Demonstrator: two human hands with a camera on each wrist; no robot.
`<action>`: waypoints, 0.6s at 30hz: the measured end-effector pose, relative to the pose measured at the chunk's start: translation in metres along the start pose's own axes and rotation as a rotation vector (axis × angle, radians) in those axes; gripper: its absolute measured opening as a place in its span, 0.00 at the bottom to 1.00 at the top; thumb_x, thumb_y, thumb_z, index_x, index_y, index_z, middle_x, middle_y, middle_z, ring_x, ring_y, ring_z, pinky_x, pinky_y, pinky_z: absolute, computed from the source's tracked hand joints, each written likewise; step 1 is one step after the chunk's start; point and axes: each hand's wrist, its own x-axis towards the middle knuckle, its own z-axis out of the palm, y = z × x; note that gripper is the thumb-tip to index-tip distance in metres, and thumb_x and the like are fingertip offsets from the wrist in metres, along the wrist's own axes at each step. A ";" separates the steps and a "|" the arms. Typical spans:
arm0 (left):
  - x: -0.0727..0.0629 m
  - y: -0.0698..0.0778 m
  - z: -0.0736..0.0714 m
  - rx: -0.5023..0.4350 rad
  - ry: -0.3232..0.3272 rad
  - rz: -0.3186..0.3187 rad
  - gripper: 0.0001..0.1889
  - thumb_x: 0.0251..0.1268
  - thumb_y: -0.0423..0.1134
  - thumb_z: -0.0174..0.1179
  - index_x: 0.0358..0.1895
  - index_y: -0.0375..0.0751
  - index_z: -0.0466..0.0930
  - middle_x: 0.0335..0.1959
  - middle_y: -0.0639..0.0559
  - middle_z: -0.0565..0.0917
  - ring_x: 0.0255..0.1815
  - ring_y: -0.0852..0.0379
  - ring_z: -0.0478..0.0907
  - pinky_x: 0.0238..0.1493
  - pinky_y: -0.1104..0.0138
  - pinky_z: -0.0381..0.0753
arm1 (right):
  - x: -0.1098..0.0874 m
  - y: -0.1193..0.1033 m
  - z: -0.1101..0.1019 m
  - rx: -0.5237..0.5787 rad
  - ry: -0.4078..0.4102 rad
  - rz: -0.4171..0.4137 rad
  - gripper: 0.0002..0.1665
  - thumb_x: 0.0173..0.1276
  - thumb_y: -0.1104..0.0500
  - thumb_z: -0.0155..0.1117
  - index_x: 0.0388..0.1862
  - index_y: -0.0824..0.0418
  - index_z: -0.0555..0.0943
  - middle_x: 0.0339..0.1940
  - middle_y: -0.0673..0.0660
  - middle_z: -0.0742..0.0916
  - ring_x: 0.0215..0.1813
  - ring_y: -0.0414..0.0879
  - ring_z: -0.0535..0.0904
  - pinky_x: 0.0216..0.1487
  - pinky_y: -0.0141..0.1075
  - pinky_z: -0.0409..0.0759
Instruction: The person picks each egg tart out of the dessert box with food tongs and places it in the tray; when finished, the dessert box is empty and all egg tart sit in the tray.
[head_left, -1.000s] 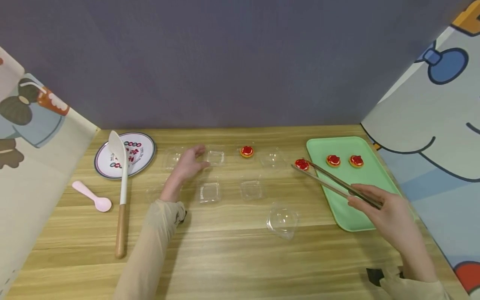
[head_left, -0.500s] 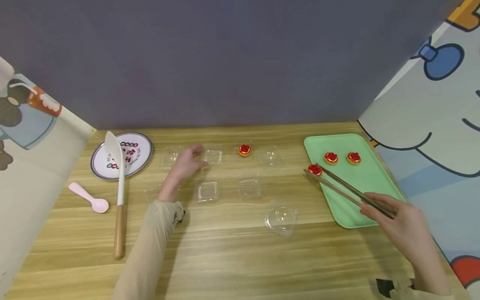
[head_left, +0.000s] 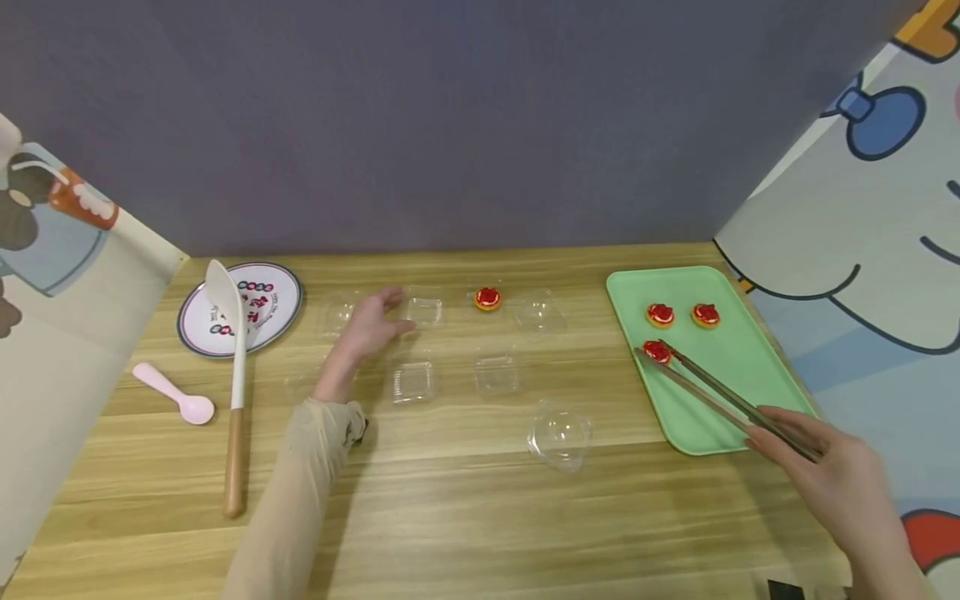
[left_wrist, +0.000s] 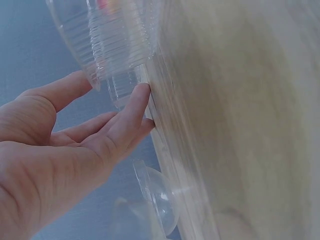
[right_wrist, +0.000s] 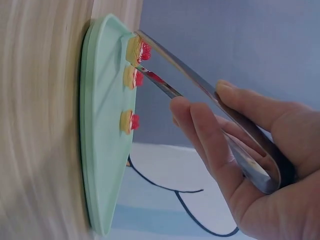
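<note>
My right hand point(head_left: 836, 471) grips metal tongs point(head_left: 731, 400). Their tips are around a small tart point(head_left: 657, 352) with a red topping, over the left side of the green tray point(head_left: 731, 392). In the right wrist view the held tart point(right_wrist: 135, 49) is between the tong tips, above two similar tarts point(right_wrist: 129, 121) on the tray. My left hand point(head_left: 367, 325) has its fingers loosely spread beside a clear plastic box point(head_left: 425, 311) in the back row. In the left wrist view its thumb is right at the edge of a clear box point(left_wrist: 120, 45).
Another tart point(head_left: 487, 299) sits in a back-row box. Clear boxes point(head_left: 413, 381) and a domed lid point(head_left: 561, 437) stand about the table's middle. At left are a patterned plate point(head_left: 277, 321), a long wooden-handled spatula point(head_left: 235, 450) and a pink spoon point(head_left: 197, 409).
My right hand has moved right with the tongs, carrying the tart from the table just left of the tray to over the tray. My left hand has stayed in place.
</note>
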 end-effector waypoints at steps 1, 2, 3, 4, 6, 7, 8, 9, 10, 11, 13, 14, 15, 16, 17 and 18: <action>0.000 0.000 0.000 -0.002 0.000 -0.001 0.40 0.73 0.25 0.64 0.82 0.24 0.54 0.80 0.28 0.64 0.82 0.32 0.60 0.84 0.47 0.58 | -0.001 0.001 0.000 -0.004 -0.003 0.016 0.35 0.78 0.44 0.70 0.70 0.69 0.81 0.62 0.74 0.85 0.60 0.67 0.83 0.41 0.51 0.84; 0.000 0.001 0.000 -0.001 -0.001 -0.001 0.40 0.73 0.26 0.64 0.82 0.24 0.54 0.80 0.28 0.64 0.82 0.32 0.60 0.84 0.47 0.58 | -0.002 0.003 0.000 -0.007 -0.007 0.030 0.36 0.79 0.44 0.69 0.71 0.69 0.80 0.63 0.75 0.84 0.62 0.77 0.77 0.40 0.52 0.84; 0.000 0.001 0.000 0.000 -0.001 -0.003 0.40 0.73 0.26 0.64 0.82 0.24 0.54 0.80 0.28 0.64 0.82 0.32 0.60 0.84 0.46 0.58 | -0.003 0.004 0.000 -0.006 -0.015 0.049 0.37 0.79 0.43 0.68 0.72 0.69 0.79 0.64 0.76 0.83 0.63 0.78 0.76 0.41 0.58 0.82; 0.000 0.001 0.000 0.002 -0.001 -0.005 0.40 0.73 0.26 0.64 0.82 0.24 0.55 0.80 0.28 0.64 0.82 0.32 0.60 0.84 0.46 0.58 | -0.004 0.006 -0.001 -0.010 -0.018 0.059 0.38 0.79 0.42 0.68 0.72 0.69 0.79 0.64 0.76 0.83 0.63 0.79 0.76 0.41 0.58 0.82; 0.000 0.001 0.000 0.004 -0.001 -0.007 0.39 0.73 0.26 0.64 0.82 0.24 0.54 0.80 0.28 0.64 0.82 0.31 0.60 0.84 0.46 0.58 | -0.005 0.010 -0.002 -0.003 -0.029 0.083 0.39 0.79 0.41 0.67 0.73 0.69 0.78 0.65 0.76 0.82 0.65 0.80 0.74 0.43 0.60 0.82; 0.001 0.000 -0.001 0.003 -0.002 -0.008 0.39 0.73 0.26 0.64 0.82 0.24 0.54 0.80 0.28 0.64 0.82 0.31 0.60 0.84 0.46 0.57 | -0.006 0.012 -0.002 0.002 -0.037 0.099 0.40 0.79 0.40 0.67 0.74 0.69 0.77 0.66 0.76 0.82 0.65 0.80 0.73 0.44 0.60 0.81; 0.001 0.000 -0.001 0.003 -0.001 -0.008 0.39 0.73 0.26 0.64 0.82 0.24 0.54 0.80 0.28 0.64 0.82 0.31 0.59 0.84 0.46 0.57 | -0.006 0.014 -0.003 0.004 -0.042 0.112 0.41 0.79 0.39 0.67 0.74 0.69 0.76 0.66 0.76 0.81 0.66 0.81 0.73 0.45 0.61 0.81; 0.001 0.000 -0.001 0.002 -0.002 -0.008 0.39 0.73 0.26 0.64 0.82 0.24 0.54 0.81 0.28 0.64 0.82 0.32 0.59 0.84 0.46 0.57 | -0.007 0.015 -0.004 0.010 -0.048 0.127 0.42 0.79 0.39 0.66 0.75 0.69 0.76 0.66 0.76 0.81 0.66 0.81 0.72 0.46 0.65 0.79; 0.001 0.000 -0.001 0.002 -0.003 -0.007 0.39 0.74 0.26 0.64 0.82 0.24 0.54 0.81 0.28 0.63 0.82 0.32 0.59 0.84 0.46 0.57 | -0.007 0.016 -0.004 0.011 -0.050 0.133 0.42 0.79 0.38 0.66 0.75 0.69 0.76 0.66 0.77 0.81 0.66 0.82 0.71 0.46 0.66 0.79; 0.001 0.000 -0.001 0.002 -0.005 -0.007 0.39 0.74 0.26 0.63 0.82 0.23 0.54 0.81 0.28 0.63 0.82 0.31 0.59 0.84 0.46 0.57 | -0.007 0.017 -0.005 0.013 -0.051 0.139 0.42 0.79 0.38 0.66 0.75 0.70 0.75 0.66 0.77 0.81 0.66 0.82 0.71 0.47 0.67 0.79; 0.000 0.001 -0.001 -0.001 -0.005 -0.009 0.39 0.74 0.27 0.63 0.82 0.24 0.54 0.81 0.28 0.63 0.82 0.32 0.59 0.84 0.47 0.57 | -0.009 0.018 -0.005 0.006 -0.048 0.143 0.42 0.79 0.39 0.66 0.74 0.70 0.76 0.66 0.77 0.81 0.66 0.82 0.71 0.46 0.67 0.80; 0.000 0.002 0.000 -0.002 -0.006 -0.011 0.39 0.74 0.27 0.63 0.82 0.23 0.54 0.81 0.28 0.63 0.82 0.32 0.59 0.84 0.46 0.57 | -0.009 0.018 -0.005 0.005 -0.048 0.140 0.41 0.79 0.39 0.66 0.74 0.70 0.76 0.65 0.78 0.81 0.65 0.82 0.72 0.46 0.67 0.79; 0.000 0.002 0.000 -0.003 -0.006 -0.010 0.39 0.74 0.27 0.63 0.82 0.23 0.54 0.81 0.28 0.63 0.82 0.32 0.59 0.84 0.46 0.57 | -0.010 0.017 -0.005 0.000 -0.045 0.138 0.41 0.79 0.40 0.67 0.74 0.70 0.76 0.65 0.78 0.82 0.65 0.82 0.72 0.46 0.67 0.79; 0.000 0.002 0.000 -0.003 -0.007 -0.008 0.39 0.74 0.27 0.63 0.82 0.23 0.53 0.81 0.27 0.63 0.82 0.31 0.59 0.84 0.46 0.57 | -0.011 0.017 -0.005 -0.004 -0.043 0.134 0.40 0.79 0.41 0.67 0.73 0.71 0.76 0.64 0.78 0.82 0.65 0.82 0.72 0.46 0.67 0.79; -0.001 0.003 0.000 -0.004 -0.007 -0.007 0.39 0.74 0.27 0.63 0.82 0.23 0.53 0.81 0.27 0.63 0.82 0.31 0.59 0.84 0.46 0.57 | -0.011 0.016 -0.005 -0.007 -0.041 0.131 0.39 0.79 0.41 0.67 0.73 0.71 0.77 0.63 0.78 0.82 0.64 0.82 0.72 0.46 0.67 0.79; -0.001 0.003 0.000 -0.005 -0.006 -0.006 0.39 0.74 0.27 0.63 0.82 0.23 0.54 0.80 0.27 0.63 0.82 0.31 0.59 0.84 0.46 0.57 | -0.012 0.016 -0.006 -0.010 -0.041 0.130 0.39 0.80 0.42 0.67 0.73 0.71 0.77 0.63 0.78 0.83 0.64 0.82 0.72 0.46 0.67 0.79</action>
